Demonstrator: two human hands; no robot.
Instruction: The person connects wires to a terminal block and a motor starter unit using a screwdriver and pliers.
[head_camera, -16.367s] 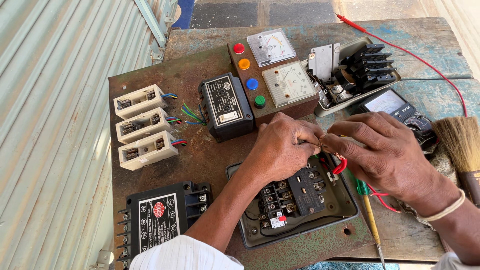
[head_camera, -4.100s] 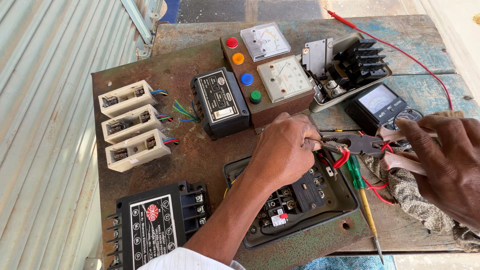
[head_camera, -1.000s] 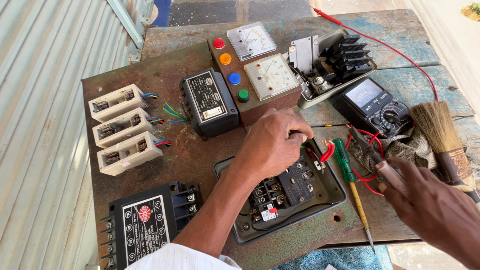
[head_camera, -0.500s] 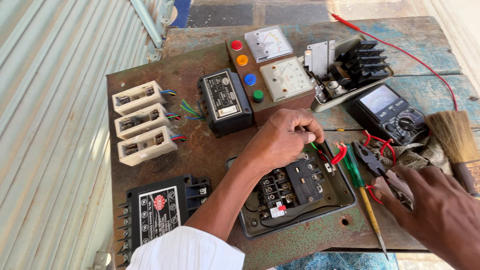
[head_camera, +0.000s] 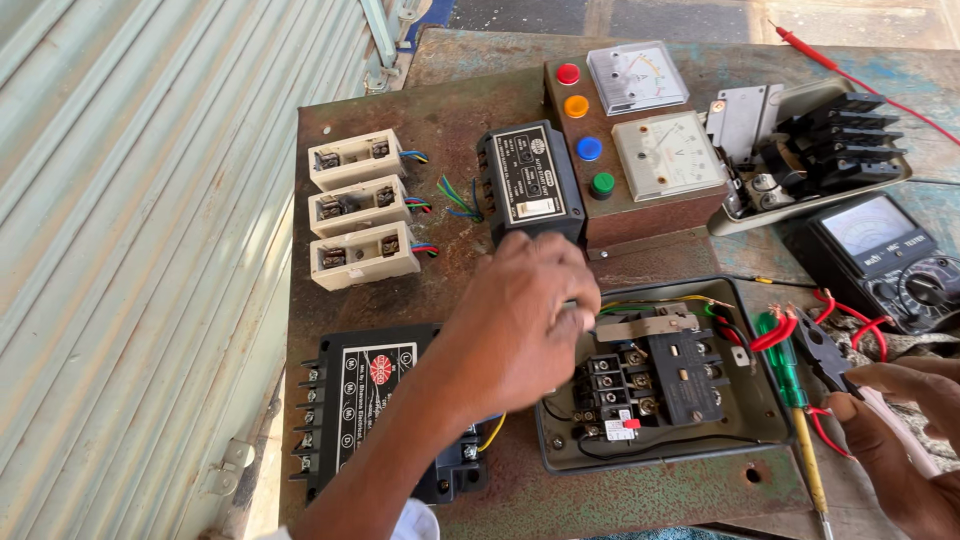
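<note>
My left hand (head_camera: 520, 320) hovers, slightly blurred, over the left edge of an open grey switch box (head_camera: 745, 440). Its fingers curl under, so what they hold is hidden. Inside the box sits a black contactor (head_camera: 660, 375) with red, green and yellow wires. My right hand (head_camera: 900, 440), at the lower right, grips the pink handles of a pair of pliers (head_camera: 818, 352), whose jaws point at red wires by the box's right rim. A green-handled screwdriver (head_camera: 783, 365) lies along that rim.
On the rusty metal tabletop (head_camera: 440, 110) are three white fuse holders (head_camera: 355, 205), a black relay (head_camera: 530, 185), a brown panel with two meters and coloured buttons (head_camera: 640, 150), an opened contactor (head_camera: 820, 140), a multimeter (head_camera: 880, 250) and a black unit (head_camera: 365, 395). A corrugated shutter (head_camera: 130, 250) runs along the left.
My left hand has slid left off the wires at the box's top right to its left edge. My right hand keeps the pliers at the lower right.
</note>
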